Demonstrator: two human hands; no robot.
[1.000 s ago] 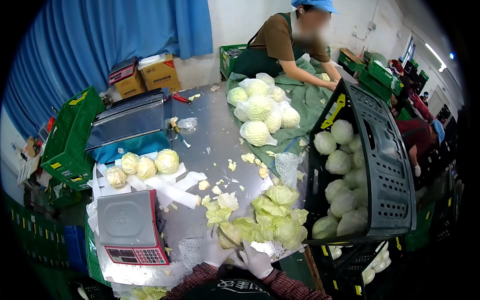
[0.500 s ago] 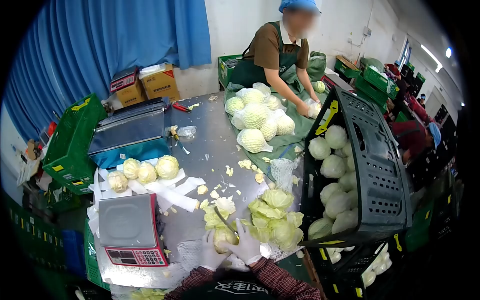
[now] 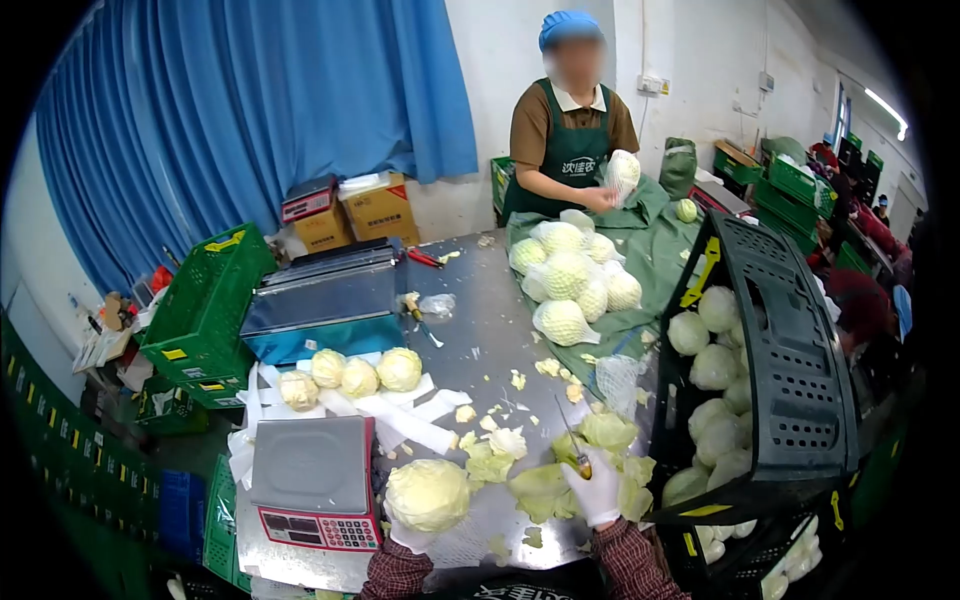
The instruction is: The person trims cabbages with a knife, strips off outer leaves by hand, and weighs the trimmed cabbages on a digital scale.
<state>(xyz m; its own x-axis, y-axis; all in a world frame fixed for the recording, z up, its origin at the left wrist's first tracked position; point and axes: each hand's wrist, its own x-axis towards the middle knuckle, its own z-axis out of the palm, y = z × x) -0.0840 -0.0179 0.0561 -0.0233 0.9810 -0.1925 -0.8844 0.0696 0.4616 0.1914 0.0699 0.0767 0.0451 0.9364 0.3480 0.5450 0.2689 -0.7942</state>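
Observation:
My gloved left hand (image 3: 410,534) is closed under a pale trimmed cabbage (image 3: 428,494), holding it beside the scale; the cabbage hides most of the fingers. In my gloved right hand (image 3: 594,488) is a knife (image 3: 573,440) with a thin blade and a yellowish-brown handle, blade pointing up and away from me. Around that hand lie loose green cabbage leaves (image 3: 540,492). A digital scale (image 3: 312,465) with a grey plate and red body stands left of my left hand. Beyond it, several trimmed cabbages (image 3: 360,377) sit in a row on white strips (image 3: 408,424).
A dark crate (image 3: 790,390) of wrapped cabbages is tilted at the right. Netted cabbages (image 3: 565,275) lie on green cloth (image 3: 650,290) near a co-worker (image 3: 560,140) holding one. Green crates (image 3: 205,300) and a blue-sided metal box (image 3: 325,305) stand left. Scraps dot the metal table (image 3: 480,340).
My left hand has moved left with the cabbage, towards the scale. My right hand, with the knife, has moved right, apart from it. The co-worker has straightened up and lifted a netted cabbage.

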